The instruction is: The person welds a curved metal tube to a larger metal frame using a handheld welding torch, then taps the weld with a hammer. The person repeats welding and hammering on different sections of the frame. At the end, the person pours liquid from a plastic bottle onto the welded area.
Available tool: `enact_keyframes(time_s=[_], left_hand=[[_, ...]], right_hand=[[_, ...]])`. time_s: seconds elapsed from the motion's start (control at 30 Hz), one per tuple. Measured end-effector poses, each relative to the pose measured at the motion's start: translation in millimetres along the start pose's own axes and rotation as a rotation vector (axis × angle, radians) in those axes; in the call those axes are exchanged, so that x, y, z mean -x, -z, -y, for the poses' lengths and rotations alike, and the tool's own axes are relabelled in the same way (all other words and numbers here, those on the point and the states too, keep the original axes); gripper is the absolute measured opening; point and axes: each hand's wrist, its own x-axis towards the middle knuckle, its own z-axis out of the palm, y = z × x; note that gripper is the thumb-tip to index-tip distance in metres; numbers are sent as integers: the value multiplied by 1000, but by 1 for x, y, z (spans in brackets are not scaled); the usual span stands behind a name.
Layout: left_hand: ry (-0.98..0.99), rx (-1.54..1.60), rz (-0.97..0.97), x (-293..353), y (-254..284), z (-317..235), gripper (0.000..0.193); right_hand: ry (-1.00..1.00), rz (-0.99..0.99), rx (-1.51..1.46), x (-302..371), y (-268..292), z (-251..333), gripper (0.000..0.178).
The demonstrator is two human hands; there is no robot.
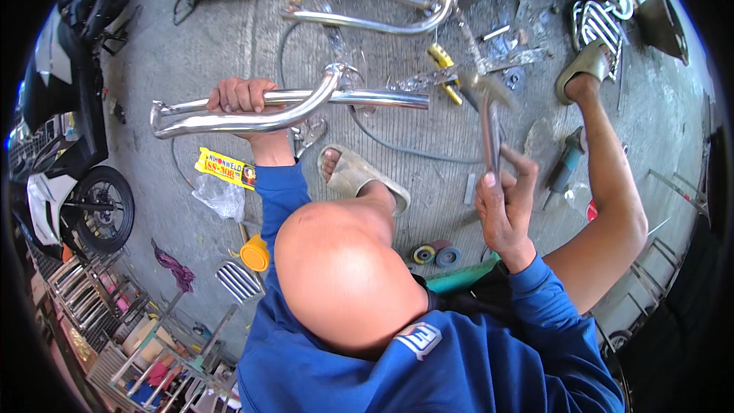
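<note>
My left hand [243, 99] grips a shiny bent metal tube frame [306, 103], holding it above the concrete floor. The frame's straight bar runs to the right toward a hammer head [483, 86]. My right hand [505, 203] is closed around the hammer's handle [491, 138], with the head up near the bar's right end. My bare knees and sandalled feet [359, 176] sit between the two hands.
A larger chrome tube rack [375, 0] lies on the floor ahead. An angle grinder [564, 164], grinding discs [436, 255], a yellow packet [225, 168] and a yellow cap [254, 254] lie around. A motorcycle [73, 130] stands at left, metal racks [115, 313] lower left.
</note>
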Motion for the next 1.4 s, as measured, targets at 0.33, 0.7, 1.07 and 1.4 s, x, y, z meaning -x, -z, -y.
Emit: enact_keyframes(time_s=[0.33, 0.7, 1.07, 1.4], left_hand=[[-108, -586, -140, -48, -226, 12, 34], [13, -1116, -31, -78, -324, 156, 39], [87, -599, -164, -95, -240, 293, 29], [-37, -294, -353, -141, -216, 261, 30]], right_hand=[[-145, 354, 992, 30, 56, -114, 35], [642, -760, 203, 143, 269, 68, 13], [-98, -1188, 451, 144, 386, -262, 119], [180, -1113, 177, 28, 428, -192, 87]])
